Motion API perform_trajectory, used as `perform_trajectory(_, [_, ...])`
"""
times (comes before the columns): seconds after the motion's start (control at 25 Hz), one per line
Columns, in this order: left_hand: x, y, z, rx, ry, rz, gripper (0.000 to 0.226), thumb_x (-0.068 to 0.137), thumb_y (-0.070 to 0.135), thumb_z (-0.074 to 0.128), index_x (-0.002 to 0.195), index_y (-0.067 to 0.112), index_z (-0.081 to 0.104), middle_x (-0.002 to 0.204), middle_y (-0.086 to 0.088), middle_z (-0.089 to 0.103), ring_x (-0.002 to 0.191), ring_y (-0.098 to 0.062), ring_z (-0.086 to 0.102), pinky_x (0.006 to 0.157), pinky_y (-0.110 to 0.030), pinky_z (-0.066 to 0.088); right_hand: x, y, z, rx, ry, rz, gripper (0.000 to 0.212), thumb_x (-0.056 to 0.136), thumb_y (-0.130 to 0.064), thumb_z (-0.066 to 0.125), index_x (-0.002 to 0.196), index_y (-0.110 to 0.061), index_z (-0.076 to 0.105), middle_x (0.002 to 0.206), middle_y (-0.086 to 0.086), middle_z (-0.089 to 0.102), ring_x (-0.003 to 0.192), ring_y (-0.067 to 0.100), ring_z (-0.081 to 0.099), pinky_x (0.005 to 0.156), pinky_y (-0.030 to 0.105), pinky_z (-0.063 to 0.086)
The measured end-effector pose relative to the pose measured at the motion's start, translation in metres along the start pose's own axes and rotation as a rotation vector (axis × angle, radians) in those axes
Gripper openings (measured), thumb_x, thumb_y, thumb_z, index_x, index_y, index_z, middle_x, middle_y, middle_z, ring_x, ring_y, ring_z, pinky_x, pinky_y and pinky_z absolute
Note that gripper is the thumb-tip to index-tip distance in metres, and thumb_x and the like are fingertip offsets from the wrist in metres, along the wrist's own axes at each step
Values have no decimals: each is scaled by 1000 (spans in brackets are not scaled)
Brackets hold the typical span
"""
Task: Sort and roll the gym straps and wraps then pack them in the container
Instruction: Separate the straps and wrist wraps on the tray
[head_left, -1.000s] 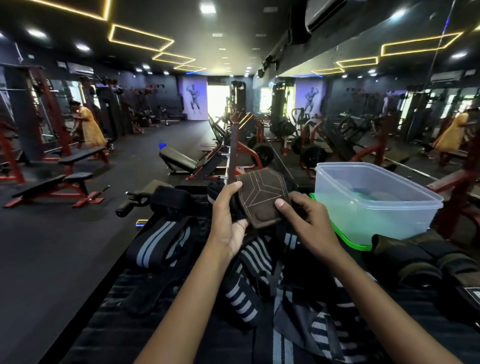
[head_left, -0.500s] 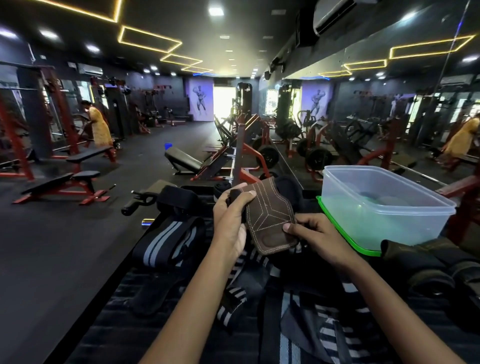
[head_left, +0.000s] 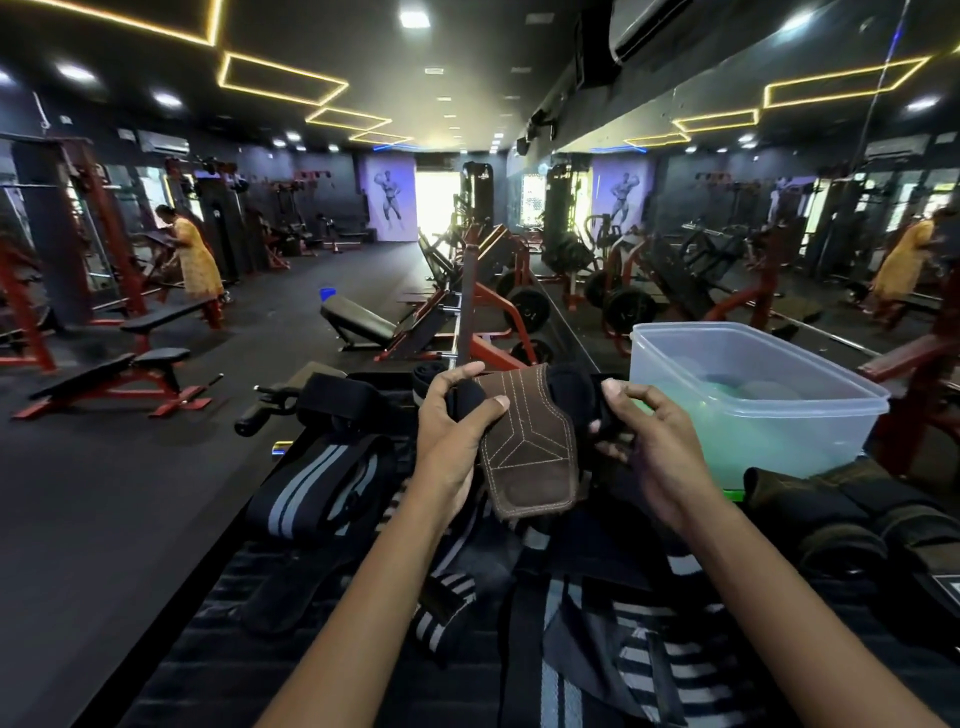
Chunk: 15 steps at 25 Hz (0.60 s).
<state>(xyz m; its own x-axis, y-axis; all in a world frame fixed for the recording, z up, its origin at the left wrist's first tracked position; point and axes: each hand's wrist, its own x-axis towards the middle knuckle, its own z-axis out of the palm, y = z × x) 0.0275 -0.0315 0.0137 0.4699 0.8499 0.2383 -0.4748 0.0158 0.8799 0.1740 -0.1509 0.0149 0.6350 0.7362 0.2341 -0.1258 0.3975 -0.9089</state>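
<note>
Lowered and now hanging flat, brown stitched grip pad (head_left: 530, 441) has its black strap gripped by both hands' fingers (head_left: 470, 410)

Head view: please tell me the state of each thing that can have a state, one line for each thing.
brown leather grip pad: held up between both hands, hanging flap down
left hand: grips the black strap end of the pad
right hand: pinches the other black strap end
clear container: open, no lid on it
grey-striped wrap: lying loose, not rolled
</note>
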Motion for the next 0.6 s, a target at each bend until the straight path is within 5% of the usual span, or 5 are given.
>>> perform_trajectory(0.16, [3,-8,-7,127,48,60,37,80,-5,69,105,20,59,116,-22,60,93,-25,62,74,-33,54,1,-14,-12,297,-10,128,19,74,-11,64,91,-10,71,74,4,71,60,8,66,58,20,56])
perform_trajectory(0.32, [1,-20,-11,237,109,61,40,81,-3,68,107,21,48,110,-16,54,90,-20,58,73,-32,54,-1,-10,-8,491,-102,151,50,58,-14,75,105,3,72,104,25,69,88,23,68,91,31,55])
perform_trajectory(0.4, [2,-25,-13,323,97,46,44,82,0,68,109,22,42,113,-16,52,94,-21,57,77,-35,55,0,-9,-8,485,-129,119,55,70,-9,69,123,-2,62,114,26,66,91,24,67,96,30,51])
perform_trajectory(0.52, [-5,-29,-7,429,-20,96,46,84,2,67,112,19,35,113,-10,52,91,-12,59,71,-21,53,-3,-10,-4,297,-220,28,68,73,-1,65,136,-21,50,124,10,65,102,30,68,75,27,60])
perform_trajectory(0.6, [-6,-32,-4,526,-84,149,44,84,6,69,110,21,36,112,-3,52,93,-6,57,69,-12,49,-6,-6,-2,221,-272,-1,90,65,-1,72,144,-29,38,136,5,57,114,30,63,88,29,56])
